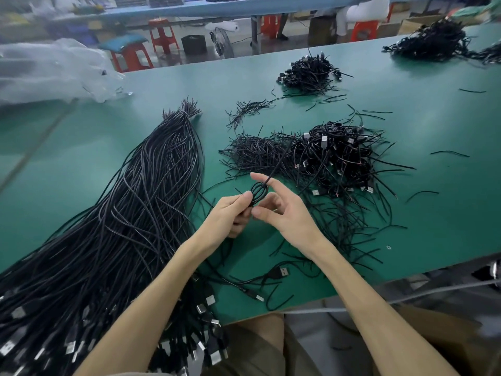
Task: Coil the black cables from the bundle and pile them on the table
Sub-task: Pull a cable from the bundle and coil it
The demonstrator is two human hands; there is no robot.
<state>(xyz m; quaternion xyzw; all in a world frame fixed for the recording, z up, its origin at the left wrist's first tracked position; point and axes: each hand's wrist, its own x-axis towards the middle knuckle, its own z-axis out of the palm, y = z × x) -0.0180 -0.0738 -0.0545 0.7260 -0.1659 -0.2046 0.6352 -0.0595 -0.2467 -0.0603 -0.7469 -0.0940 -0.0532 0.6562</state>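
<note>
Left hand [230, 213] grips coiled cable [259, 192], tail pointing away, rightward; right hand [282, 210] loose, fingers spread.

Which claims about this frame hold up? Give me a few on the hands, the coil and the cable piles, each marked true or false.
1. The left hand grips a small coil of black cable. True.
2. The right hand lies flat on the table. False: it is raised beside the coil, forefinger extended.
3. The long uncoiled bundle lies left of both hands. True.
4. The pile of coiled cables sits on a red stool. False: it is on the green table, beyond the hands and to their right.
5. A loose USB plug lies on the table between the forearms. True.
</note>
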